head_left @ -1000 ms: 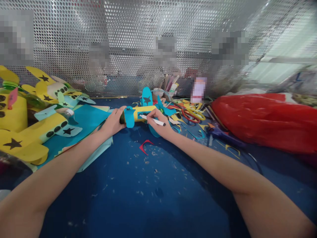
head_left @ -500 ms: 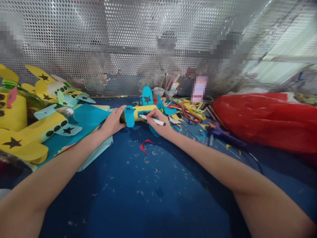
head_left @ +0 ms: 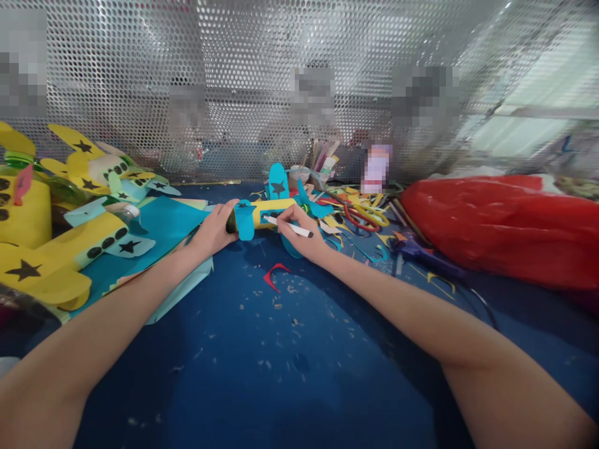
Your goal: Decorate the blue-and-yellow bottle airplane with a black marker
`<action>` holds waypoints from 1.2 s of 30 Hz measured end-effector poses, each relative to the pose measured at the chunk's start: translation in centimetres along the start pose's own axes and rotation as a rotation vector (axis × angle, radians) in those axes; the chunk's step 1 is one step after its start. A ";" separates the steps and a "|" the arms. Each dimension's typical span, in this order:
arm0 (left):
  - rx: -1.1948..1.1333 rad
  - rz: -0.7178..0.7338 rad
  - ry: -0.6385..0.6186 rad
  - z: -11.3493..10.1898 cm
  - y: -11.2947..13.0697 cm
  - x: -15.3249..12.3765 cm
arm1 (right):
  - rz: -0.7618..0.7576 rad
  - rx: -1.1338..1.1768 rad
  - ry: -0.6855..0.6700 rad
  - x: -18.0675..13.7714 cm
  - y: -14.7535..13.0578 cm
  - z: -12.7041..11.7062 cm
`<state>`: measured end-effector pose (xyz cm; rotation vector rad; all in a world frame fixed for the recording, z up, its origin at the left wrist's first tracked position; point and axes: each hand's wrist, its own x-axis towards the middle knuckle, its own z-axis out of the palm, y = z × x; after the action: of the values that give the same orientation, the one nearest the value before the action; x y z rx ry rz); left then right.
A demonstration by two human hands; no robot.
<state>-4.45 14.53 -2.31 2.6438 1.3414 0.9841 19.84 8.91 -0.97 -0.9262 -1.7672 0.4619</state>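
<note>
A toy airplane (head_left: pixel 277 204) lies sideways on the blue table, a yellow-wrapped bottle body with blue paper wings and a black star on the upright wing. My left hand (head_left: pixel 219 226) is closed round its dark left end, beside a blue tail piece (head_left: pixel 244 221). In my right hand (head_left: pixel 303 233) a white marker (head_left: pixel 299 231) with a black end is pinched. Its tip meets the blue strip with dark round spots on the plane's side; my fingers partly cover that strip. The green bottle neck shows just past my right hand.
Several finished-looking yellow and light-blue bottle planes (head_left: pixel 107 240) stand at left, by blue paper sheets (head_left: pixel 163 218). Scissors (head_left: pixel 362 218), paper scraps, a purple glue gun (head_left: pixel 423 249) and a red plastic bag (head_left: pixel 500 227) lie at right. A red scrap (head_left: pixel 275 274) is in front; perforated foil (head_left: pixel 253 93) hangs behind.
Almost nothing differs. Both hands keep their places, with the marker tip still at the plane's blue strip.
</note>
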 end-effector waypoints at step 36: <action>0.002 0.001 -0.016 -0.4 0.4 0.1 | 0.010 0.009 0.077 0.0 0.7 0.1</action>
<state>-4.33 14.24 -1.88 2.6479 1.3385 0.9595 19.98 9.37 -1.44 -0.9348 -1.6903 0.4351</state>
